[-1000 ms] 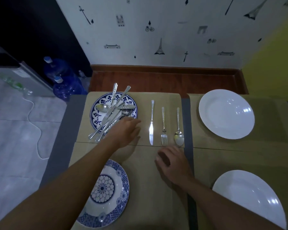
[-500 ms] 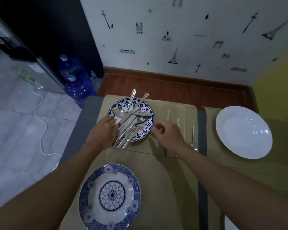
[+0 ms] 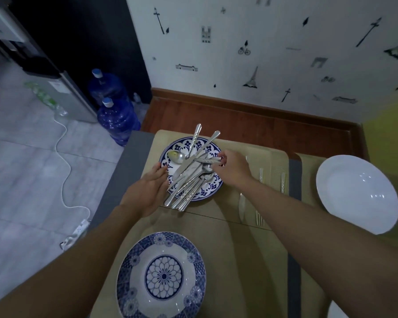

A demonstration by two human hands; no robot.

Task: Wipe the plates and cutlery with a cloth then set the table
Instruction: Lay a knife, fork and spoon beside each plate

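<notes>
A blue patterned plate (image 3: 210, 188) at the far left of the table carries a pile of silver cutlery (image 3: 191, 175). My left hand (image 3: 147, 191) rests with straight fingers against that plate's left rim. My right hand (image 3: 231, 167) reaches over the plate's right side and pinches the handle of one piece of cutlery. A second blue patterned plate (image 3: 162, 276) sits near me. A knife (image 3: 242, 206), a fork (image 3: 260, 218) and another handle (image 3: 283, 182) lie on the mat to the right, partly hidden by my right forearm. No cloth is in view.
A white plate (image 3: 356, 193) sits at the right, and another white plate's edge (image 3: 336, 309) shows at the bottom right. Beige placemats (image 3: 218, 237) cover the grey table. Two blue water bottles (image 3: 117, 120) and a white power cable (image 3: 64, 171) are on the floor to the left.
My right hand moved left from the laid-out cutlery to the pile on the far plate and pinched a piece. My left hand shifted to the plate's left rim. The camera turned left.
</notes>
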